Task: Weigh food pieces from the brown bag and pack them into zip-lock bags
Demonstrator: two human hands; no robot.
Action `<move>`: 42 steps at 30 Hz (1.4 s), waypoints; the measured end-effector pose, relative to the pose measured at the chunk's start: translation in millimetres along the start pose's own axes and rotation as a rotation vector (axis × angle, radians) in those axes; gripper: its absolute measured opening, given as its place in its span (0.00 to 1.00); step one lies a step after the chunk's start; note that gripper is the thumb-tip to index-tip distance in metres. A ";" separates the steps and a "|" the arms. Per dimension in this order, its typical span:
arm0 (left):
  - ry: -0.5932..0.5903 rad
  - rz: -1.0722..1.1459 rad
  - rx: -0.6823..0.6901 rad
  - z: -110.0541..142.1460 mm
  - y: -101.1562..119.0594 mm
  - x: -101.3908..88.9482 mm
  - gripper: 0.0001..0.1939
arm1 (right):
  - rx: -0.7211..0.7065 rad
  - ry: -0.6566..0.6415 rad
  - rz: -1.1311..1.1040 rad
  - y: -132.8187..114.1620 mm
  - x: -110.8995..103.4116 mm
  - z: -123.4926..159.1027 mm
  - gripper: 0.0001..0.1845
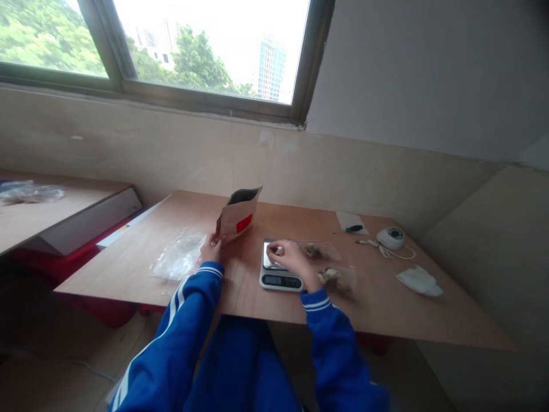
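Two blue sleeves with white cuff stripes nearest, reaching onto one wooden table [386, 320]. Left hand [211, 249] closed around the bottom edge of one brown paper pouch [237, 217], standing upright with its top open and one red label on its front. Right hand [288, 257] over the plate of one small digital scale [278, 272], fingers curled and pinched on a small pale piece, too small to name. Just right of the scale, two clear bags [326, 252] of dark dried bits, one behind the other. Left of the pouch, one crumpled clear plastic bag [178, 257] lying flat. Farther right: one green-handled tool [352, 229] beside a paper slip, one round white device [390, 237] with a cord, one white cloth [419, 281]. One window above the wall.
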State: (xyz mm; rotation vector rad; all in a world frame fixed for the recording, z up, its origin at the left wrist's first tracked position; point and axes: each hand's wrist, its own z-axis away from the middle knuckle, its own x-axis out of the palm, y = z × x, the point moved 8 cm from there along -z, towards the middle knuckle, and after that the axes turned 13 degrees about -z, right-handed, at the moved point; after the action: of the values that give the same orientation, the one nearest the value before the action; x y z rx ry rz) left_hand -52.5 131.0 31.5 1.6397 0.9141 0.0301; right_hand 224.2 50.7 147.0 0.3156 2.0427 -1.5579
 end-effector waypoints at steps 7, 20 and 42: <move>0.014 -0.031 -0.036 0.2 -4.8 -0.6 0.19 | -0.018 -0.063 0.428 7.0 16.0 -13.7 0.12; -0.006 -0.043 -0.022 1.5 2.1 -2.4 0.19 | -0.152 -0.104 0.445 -4.8 19.9 -14.5 0.14; -0.020 -0.018 -0.030 -1.4 -8.1 3.7 0.20 | -0.252 0.037 0.254 -43.9 -19.1 -24.0 0.11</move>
State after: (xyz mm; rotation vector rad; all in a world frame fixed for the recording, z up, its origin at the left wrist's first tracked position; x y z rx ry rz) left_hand -55.0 134.1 23.5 1.6010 0.9091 0.0150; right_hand 211.5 62.8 197.6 0.4874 2.1050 -1.1382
